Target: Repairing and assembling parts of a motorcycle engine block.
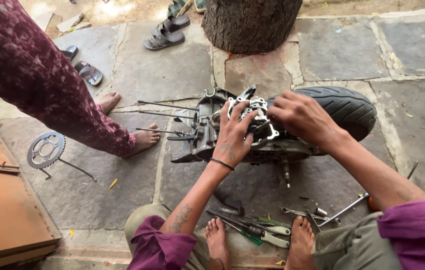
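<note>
A greasy scooter engine (207,135) with its black rear tyre (345,107) lies on the stone floor in front of me. Long studs stick out of it to the left. My left hand (233,134) rests on top of the engine, fingers curled on a silver metal part (256,109) of it. My right hand (302,117) grips the same part from the right, next to the tyre. Both my bare feet show at the bottom edge.
Spanners, screwdrivers and pliers (262,230) lie between my feet. A long bar (352,204) lies at right. A chain sprocket (46,149) sits at left by a brown board (2,200). Another person's legs (62,95) stand at left. A tree trunk (250,22) and sandals (165,32) lie beyond.
</note>
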